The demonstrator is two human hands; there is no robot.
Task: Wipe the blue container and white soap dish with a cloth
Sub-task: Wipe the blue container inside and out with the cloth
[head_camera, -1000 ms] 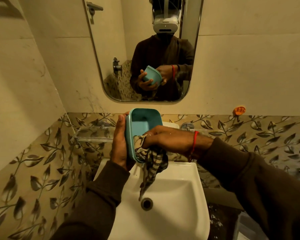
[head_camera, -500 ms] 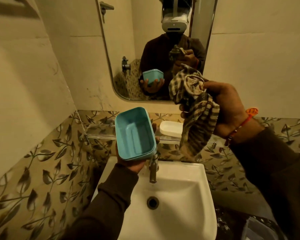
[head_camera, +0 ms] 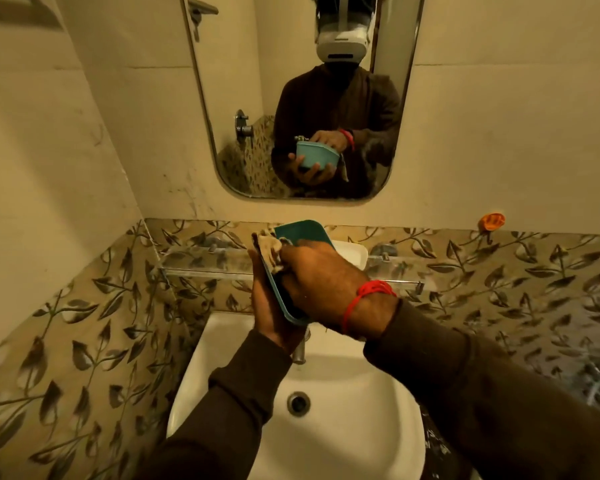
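Left hand [head_camera: 269,306] cups the blue container [head_camera: 300,233] from underneath, tilted on edge above the sink [head_camera: 378,393]. Right hand [head_camera: 321,282] is inside it, closed on the cloth [head_camera: 270,251], bunched at the container's far-left rim. White soap dish [head_camera: 352,252] sits just behind the right hand on the glass shelf [head_camera: 205,263].

No readable txt, labels, brands, nos. or signs showing anywhere: nothing legible on the blue container [head_camera: 302,233], the white soap dish [head_camera: 352,254], the cloth [head_camera: 271,251], the mirror [head_camera: 222,98] or the tiled wall [head_camera: 499,265]
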